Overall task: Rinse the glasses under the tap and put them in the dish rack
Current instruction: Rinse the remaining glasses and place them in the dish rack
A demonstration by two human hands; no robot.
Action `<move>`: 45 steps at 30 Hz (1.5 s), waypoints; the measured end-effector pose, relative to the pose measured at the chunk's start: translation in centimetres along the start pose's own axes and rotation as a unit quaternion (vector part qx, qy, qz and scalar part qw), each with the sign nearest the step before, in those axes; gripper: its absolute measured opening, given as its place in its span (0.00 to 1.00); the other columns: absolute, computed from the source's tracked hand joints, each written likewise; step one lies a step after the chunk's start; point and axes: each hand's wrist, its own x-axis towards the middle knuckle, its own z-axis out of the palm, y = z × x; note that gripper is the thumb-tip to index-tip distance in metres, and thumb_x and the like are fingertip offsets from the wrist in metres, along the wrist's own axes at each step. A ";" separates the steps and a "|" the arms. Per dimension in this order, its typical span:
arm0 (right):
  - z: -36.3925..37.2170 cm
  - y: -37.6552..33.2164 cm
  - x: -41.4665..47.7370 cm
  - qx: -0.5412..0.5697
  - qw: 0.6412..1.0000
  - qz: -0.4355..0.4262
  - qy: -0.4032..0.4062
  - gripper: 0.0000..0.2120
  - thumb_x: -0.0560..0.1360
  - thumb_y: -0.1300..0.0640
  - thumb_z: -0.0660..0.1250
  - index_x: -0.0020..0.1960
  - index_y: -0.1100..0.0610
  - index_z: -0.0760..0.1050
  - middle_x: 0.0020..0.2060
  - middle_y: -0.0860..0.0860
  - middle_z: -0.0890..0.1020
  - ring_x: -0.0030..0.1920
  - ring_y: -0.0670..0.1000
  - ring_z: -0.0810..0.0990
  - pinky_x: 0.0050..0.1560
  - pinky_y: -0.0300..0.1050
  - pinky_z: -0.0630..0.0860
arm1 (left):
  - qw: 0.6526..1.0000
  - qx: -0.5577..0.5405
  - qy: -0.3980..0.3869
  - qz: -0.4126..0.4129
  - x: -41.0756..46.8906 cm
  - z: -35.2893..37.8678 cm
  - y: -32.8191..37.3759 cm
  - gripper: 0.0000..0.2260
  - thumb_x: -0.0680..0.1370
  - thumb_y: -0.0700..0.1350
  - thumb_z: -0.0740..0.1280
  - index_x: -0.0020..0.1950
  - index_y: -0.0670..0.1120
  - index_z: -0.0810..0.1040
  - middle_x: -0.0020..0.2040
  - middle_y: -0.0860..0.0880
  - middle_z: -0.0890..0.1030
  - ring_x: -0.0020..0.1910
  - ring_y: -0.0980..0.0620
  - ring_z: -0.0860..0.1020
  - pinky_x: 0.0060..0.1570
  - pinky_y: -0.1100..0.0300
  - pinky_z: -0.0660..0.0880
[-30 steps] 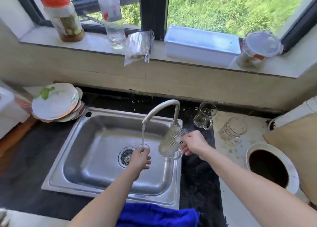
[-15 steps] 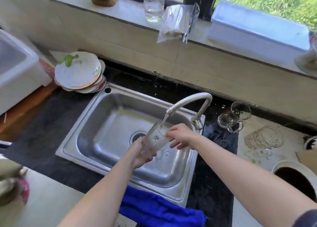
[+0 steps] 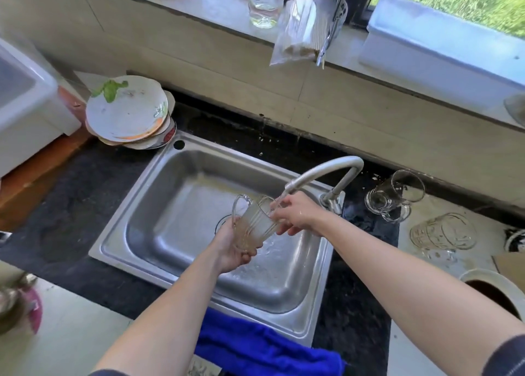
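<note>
A ribbed clear glass mug (image 3: 254,225) with a handle is held tilted under the tap spout (image 3: 321,174), over the steel sink (image 3: 170,193). My left hand (image 3: 231,247) grips its base from below. My right hand (image 3: 297,213) holds its rim, fingers curled at the mouth where water runs in. Two more glasses lie on their sides on the counter to the right: a smooth handled one (image 3: 395,195) and a ribbed one (image 3: 443,232). No dish rack shows plainly.
Dirty plates (image 3: 127,111) are stacked at the sink's back left corner, beside a white bin (image 3: 25,103). A blue cloth (image 3: 264,347) hangs over the sink's front edge. A round hole with a white rim (image 3: 494,290) sits in the counter at the right.
The glass passed from my right hand into both hands and moved under the running water. The view has swung left and down.
</note>
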 end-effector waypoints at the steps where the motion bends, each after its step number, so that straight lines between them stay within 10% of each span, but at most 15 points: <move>1: 0.0 -0.1 0.1 0.005 1.000 -0.004 0.005 0.08 0.76 0.67 0.66 0.54 0.66 0.77 0.45 0.61 0.83 0.34 0.55 0.84 0.26 0.38 0.75 | 1.000 -0.010 -0.003 0.010 0.0 0.0 0.2 0.19 0.77 0.59 0.56 0.46 0.46 0.78 0.37 0.41 0.79 0.29 0.46 0.74 0.26 0.63 0.68; 4: 0.1 0.2 0.0 0.025 1.000 0.012 0.009 0.06 0.77 0.68 0.64 0.51 0.70 0.77 0.40 0.63 0.83 0.31 0.54 0.83 0.28 0.39 0.78 | 0.994 -0.090 -0.011 0.067 0.1 0.1 0.6 0.20 0.80 0.59 0.55 0.51 0.46 0.79 0.46 0.42 0.81 0.39 0.46 0.77 0.36 0.57 0.72; 18: 0.2 0.0 -0.3 -0.011 0.999 0.026 0.046 0.06 0.75 0.64 0.68 0.40 0.67 0.78 0.34 0.61 0.83 0.30 0.52 0.82 0.33 0.43 0.79 | 0.993 -0.083 -0.019 0.078 0.4 0.2 1.0 0.15 0.80 0.53 0.58 0.53 0.45 0.78 0.41 0.45 0.80 0.31 0.47 0.74 0.23 0.64 0.69; 24: -0.1 -1.1 -0.9 -0.246 0.954 -0.022 0.173 0.15 0.68 0.44 0.75 0.36 0.51 0.72 0.35 0.46 0.79 0.41 0.50 0.79 0.42 0.47 0.75 | 0.999 0.019 -0.020 0.036 0.4 0.0 1.4 0.16 0.77 0.58 0.58 0.46 0.48 0.79 0.36 0.44 0.79 0.24 0.48 0.70 0.19 0.68 0.58; 30: 0.1 -0.9 -0.7 -0.062 0.992 -0.031 0.106 0.05 0.75 0.61 0.69 0.41 0.60 0.75 0.36 0.55 0.83 0.34 0.51 0.84 0.33 0.42 0.78 | 0.991 -0.110 -0.051 0.058 0.4 0.6 0.9 0.16 0.78 0.53 0.58 0.53 0.44 0.79 0.49 0.41 0.81 0.41 0.44 0.78 0.39 0.54 0.74; 39: -1.1 -0.8 -1.2 -0.086 0.995 -0.015 0.046 0.06 0.75 0.55 0.70 0.45 0.56 0.76 0.39 0.53 0.84 0.32 0.50 0.83 0.29 0.41 0.71 | 0.998 -0.002 -0.066 0.016 0.5 1.2 1.1 0.12 0.73 0.55 0.64 0.46 0.48 0.78 0.39 0.49 0.80 0.32 0.49 0.76 0.28 0.62 0.65; 45: -1.0 -0.5 -1.3 -0.040 0.997 0.013 0.058 0.07 0.76 0.63 0.65 0.42 0.65 0.79 0.34 0.58 0.84 0.32 0.53 0.85 0.29 0.39 0.75 | 0.990 -0.117 -0.061 0.052 0.7 1.9 1.0 0.17 0.79 0.53 0.59 0.60 0.44 0.77 0.45 0.43 0.81 0.35 0.44 0.76 0.29 0.60 0.72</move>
